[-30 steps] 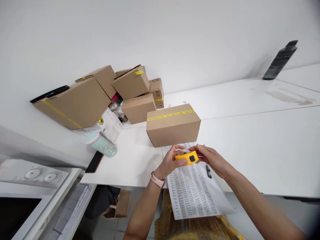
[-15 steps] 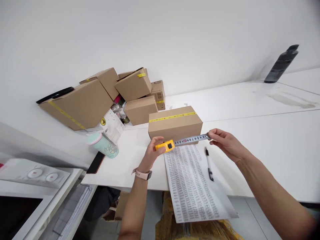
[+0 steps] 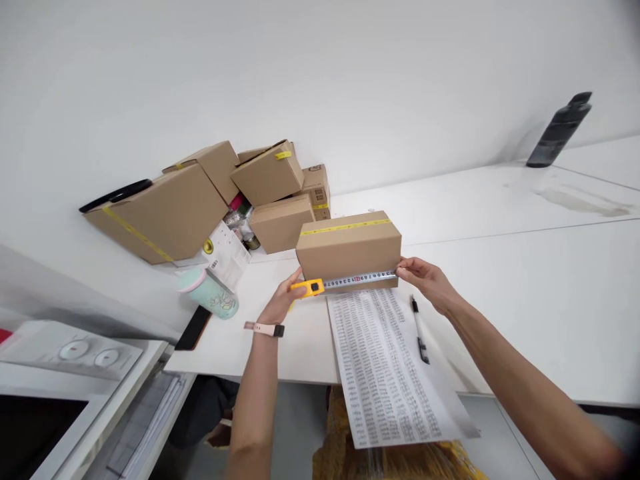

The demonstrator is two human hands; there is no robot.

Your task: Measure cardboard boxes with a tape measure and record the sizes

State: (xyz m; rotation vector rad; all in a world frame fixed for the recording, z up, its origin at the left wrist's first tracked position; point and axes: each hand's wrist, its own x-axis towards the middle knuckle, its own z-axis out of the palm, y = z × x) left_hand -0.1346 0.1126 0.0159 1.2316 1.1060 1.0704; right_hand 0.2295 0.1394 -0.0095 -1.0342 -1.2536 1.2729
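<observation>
A brown cardboard box (image 3: 345,253) sealed with yellow tape sits on the white table. My left hand (image 3: 283,298) is closed round the yellow case of a tape measure (image 3: 309,288) at the box's lower left corner. The pulled-out blade runs level across the lower front face of the box. At the box's right edge, my right hand (image 3: 424,280) pinches the blade's end. Just in front of the box lies a printed sheet (image 3: 385,373) with rows of text, overhanging the table edge. A pen (image 3: 419,330) lies on the right of the sheet.
Stacked cardboard boxes (image 3: 170,213) lean at the back left. In front of them stands a mint tumbler (image 3: 213,293), beside a dark flat object (image 3: 193,328). A dark bottle (image 3: 559,132) stands at the far right by the wall.
More blade is out of the tape measure. My left hand has moved left with the case, and my right hand slightly left. The blade now lies along the box's front face.
</observation>
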